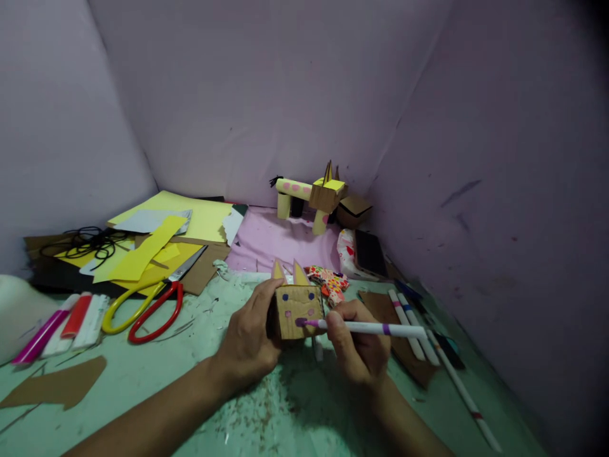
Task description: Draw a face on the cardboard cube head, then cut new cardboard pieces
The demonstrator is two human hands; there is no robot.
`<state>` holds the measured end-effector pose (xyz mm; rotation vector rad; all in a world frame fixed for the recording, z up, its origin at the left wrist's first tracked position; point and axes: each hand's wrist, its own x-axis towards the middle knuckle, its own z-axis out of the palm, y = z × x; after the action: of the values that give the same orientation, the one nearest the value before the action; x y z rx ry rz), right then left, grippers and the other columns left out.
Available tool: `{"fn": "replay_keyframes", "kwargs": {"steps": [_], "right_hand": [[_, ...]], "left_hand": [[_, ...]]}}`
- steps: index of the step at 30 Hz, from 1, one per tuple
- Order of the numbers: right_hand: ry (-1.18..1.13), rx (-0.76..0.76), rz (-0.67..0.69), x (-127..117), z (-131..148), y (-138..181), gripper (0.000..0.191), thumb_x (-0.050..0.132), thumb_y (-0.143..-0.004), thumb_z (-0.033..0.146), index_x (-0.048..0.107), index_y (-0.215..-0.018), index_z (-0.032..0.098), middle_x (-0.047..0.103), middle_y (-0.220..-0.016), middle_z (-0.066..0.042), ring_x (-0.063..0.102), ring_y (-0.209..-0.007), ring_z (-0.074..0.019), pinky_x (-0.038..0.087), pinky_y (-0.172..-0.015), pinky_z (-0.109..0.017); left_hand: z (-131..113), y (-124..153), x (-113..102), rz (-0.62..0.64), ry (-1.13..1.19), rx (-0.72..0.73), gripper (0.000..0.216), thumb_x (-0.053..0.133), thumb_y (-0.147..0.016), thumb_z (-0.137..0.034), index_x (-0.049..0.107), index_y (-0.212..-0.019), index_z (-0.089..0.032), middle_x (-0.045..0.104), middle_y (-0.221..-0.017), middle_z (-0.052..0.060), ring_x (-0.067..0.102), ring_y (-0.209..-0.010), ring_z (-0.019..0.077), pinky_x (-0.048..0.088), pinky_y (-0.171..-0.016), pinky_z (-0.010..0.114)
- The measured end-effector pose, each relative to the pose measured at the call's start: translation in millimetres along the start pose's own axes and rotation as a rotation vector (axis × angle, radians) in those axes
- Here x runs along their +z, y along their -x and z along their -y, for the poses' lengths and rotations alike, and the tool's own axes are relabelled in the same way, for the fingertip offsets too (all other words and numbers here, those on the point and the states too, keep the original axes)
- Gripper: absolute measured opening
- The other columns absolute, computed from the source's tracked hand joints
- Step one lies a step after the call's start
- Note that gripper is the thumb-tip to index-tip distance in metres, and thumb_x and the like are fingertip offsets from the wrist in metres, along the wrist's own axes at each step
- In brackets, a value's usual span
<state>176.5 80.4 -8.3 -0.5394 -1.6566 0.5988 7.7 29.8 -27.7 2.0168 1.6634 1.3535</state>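
We are gripping a small cardboard box (299,307) with the fingers of our left hand (250,330), which are wrapping its near-left side while its front is facing us. The fingers of our right hand (359,339) are pinching a purple marker (368,327), whose tip is meeting a purple spot (299,322) just left of those fingers. Two pointed ears (301,274) are already standing above the left fingers, and two dark blue dots (285,297) and two pink patches (287,314) are already showing, so we are judging the front well along. Around the spot, cardboard is showing bare; whether more marks are lacking, we are not telling for certain. Beyond both hands' fingers, a pink-spotted animal figure (311,188) is standing; left of the left fingers, scissors (166,282) are lying on the desk (133,368).
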Motion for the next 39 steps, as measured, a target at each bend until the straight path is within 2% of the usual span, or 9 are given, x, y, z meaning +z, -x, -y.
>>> {"fn": "replay_keyframes", "kwargs": {"steps": [13, 16, 19, 23, 31, 39], "right_hand": [[0.065, -0.014, 0.062, -0.3, -5.1, 2.8, 0.016, 0.055, -0.090, 0.017, 0.056, -0.074, 0.020, 0.052, -0.059, 0.005, 0.047, -0.047, -0.0093, 0.034, -0.046, -0.023], [0.045, -0.013, 0.075, -0.8, -2.4, 0.7, 0.017, 0.054, -0.090, 0.016, 0.056, -0.074, 0.021, 0.051, -0.056, 0.006, 0.045, -0.045, -0.0092, 0.032, -0.044, -0.023], [0.047, 0.045, 0.022, -0.2, 1.4, -0.9, 0.019, 0.053, -0.090, 0.017, 0.056, -0.071, 0.021, 0.050, -0.056, 0.005, 0.043, -0.044, -0.0094, 0.029, -0.045, -0.025], [0.026, 0.103, 0.016, 1.2, 3.0, -0.4, 0.018, 0.054, -0.090, 0.021, 0.057, -0.072, 0.021, 0.050, -0.054, 0.005, 0.041, -0.043, -0.0096, 0.028, -0.044, -0.025], [0.017, 0.100, 0.012, 0.9, 2.4, -1.6, 0.021, 0.054, -0.090, 0.019, 0.055, -0.069, 0.020, 0.045, -0.052, 0.007, 0.037, -0.042, -0.0083, 0.024, -0.043, -0.024], [0.022, 0.120, 0.040, -0.2, 2.1, -0.8, 0.022, 0.054, -0.090, 0.023, 0.056, -0.069, 0.020, 0.049, -0.053, 0.005, 0.040, -0.043, -0.0096, 0.027, -0.044, -0.025]], "left_hand": [[0.2, -0.5, 0.4, -0.008, -0.023, 0.010, 0.073, 0.059, -0.068, -0.009, 0.034, -0.136, -0.021, 0.054, -0.128, 0.012, 0.058, -0.114, 0.0288, 0.052, -0.095, 0.043], [-0.3, -0.6, 0.2, -0.009, -0.021, 0.013, 0.073, 0.058, -0.068, -0.008, 0.034, -0.135, -0.020, 0.054, -0.129, 0.013, 0.057, -0.116, 0.0290, 0.052, -0.095, 0.043], [-0.5, -0.6, 0.4, -0.011, -0.015, 0.008, 0.072, 0.059, -0.068, -0.008, 0.034, -0.135, -0.020, 0.054, -0.130, 0.013, 0.058, -0.116, 0.0293, 0.052, -0.095, 0.043], [-1.1, -0.6, -0.2, -0.006, -0.011, -0.001, 0.072, 0.060, -0.068, -0.008, 0.035, -0.135, -0.020, 0.054, -0.130, 0.013, 0.058, -0.115, 0.0290, 0.052, -0.095, 0.042], [-2.7, 0.3, -0.7, -0.003, -0.005, 0.009, 0.072, 0.058, -0.067, -0.006, 0.035, -0.134, -0.020, 0.054, -0.130, 0.013, 0.057, -0.117, 0.0291, 0.051, -0.096, 0.043], [-0.8, -0.9, -0.8, 0.005, -0.007, 0.014, 0.074, 0.058, -0.066, -0.007, 0.033, -0.135, -0.022, 0.053, -0.131, 0.013, 0.057, -0.117, 0.0300, 0.052, -0.096, 0.045]]}}
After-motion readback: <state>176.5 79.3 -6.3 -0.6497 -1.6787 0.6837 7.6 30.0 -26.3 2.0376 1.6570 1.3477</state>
